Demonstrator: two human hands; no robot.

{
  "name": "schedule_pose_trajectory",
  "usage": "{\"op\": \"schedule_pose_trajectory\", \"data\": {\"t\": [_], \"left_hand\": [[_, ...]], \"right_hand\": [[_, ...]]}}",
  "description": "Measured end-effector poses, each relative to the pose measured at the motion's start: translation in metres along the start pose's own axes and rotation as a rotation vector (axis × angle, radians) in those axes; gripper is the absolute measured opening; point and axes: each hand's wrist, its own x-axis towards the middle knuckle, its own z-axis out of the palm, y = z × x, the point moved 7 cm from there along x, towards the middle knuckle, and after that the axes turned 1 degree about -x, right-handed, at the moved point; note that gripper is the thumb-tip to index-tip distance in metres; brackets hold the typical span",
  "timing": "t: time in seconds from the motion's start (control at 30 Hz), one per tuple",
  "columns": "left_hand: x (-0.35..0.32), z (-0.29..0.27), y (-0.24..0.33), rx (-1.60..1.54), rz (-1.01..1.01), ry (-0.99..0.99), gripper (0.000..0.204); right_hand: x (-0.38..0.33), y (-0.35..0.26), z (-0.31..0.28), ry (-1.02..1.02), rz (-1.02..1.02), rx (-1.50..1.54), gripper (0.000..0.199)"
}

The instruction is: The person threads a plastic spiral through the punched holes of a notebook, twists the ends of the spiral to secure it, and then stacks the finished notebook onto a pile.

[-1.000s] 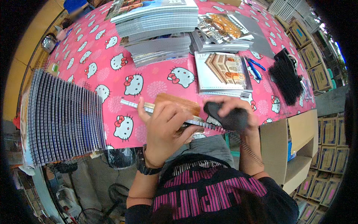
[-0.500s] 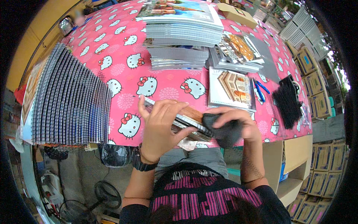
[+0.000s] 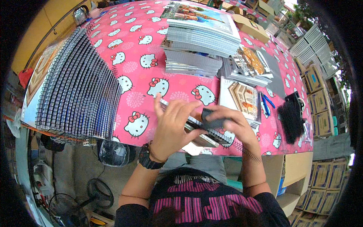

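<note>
My left hand is closed round a notebook held slanted on edge over the table's near side. A black wire coil runs along the notebook's upper edge, and its loose end trails over my right wrist. My right hand grips a dark, soft-looking pad and presses it against the coiled edge; motion blurs its fingers a little. Just beyond that hand lies a small stack of loose-leaf notebooks with a building on the cover. Blue-handled pliers lie to its right.
A tall row of coil-bound notebooks stands at the left. Farther back are a high stack of unbound notebooks and a lower pile. A bundle of black coils lies at the right on the pink tablecloth. An open carton sits below.
My right hand and the pad have shifted left along the notebook relative to my left hand, and more coil shows on its edge. The whole view has shifted slightly.
</note>
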Motion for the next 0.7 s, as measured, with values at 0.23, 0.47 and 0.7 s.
{"op": "schedule_pose_trajectory", "data": {"t": [0.23,0.47,0.7], "left_hand": [[-0.036,0.009,-0.071,-0.821,-0.479,0.354,0.101],[-0.048,0.02,-0.075,-0.921,-0.508,0.571,0.075],[-0.047,0.022,-0.078,-1.054,-0.557,0.57,0.064]], "right_hand": [[0.009,-0.012,0.007,-0.075,-0.104,0.103,0.061],[0.015,-0.003,0.006,-0.033,-0.197,0.152,0.051],[0.021,-0.011,0.009,-0.008,-0.204,0.162,0.06]]}}
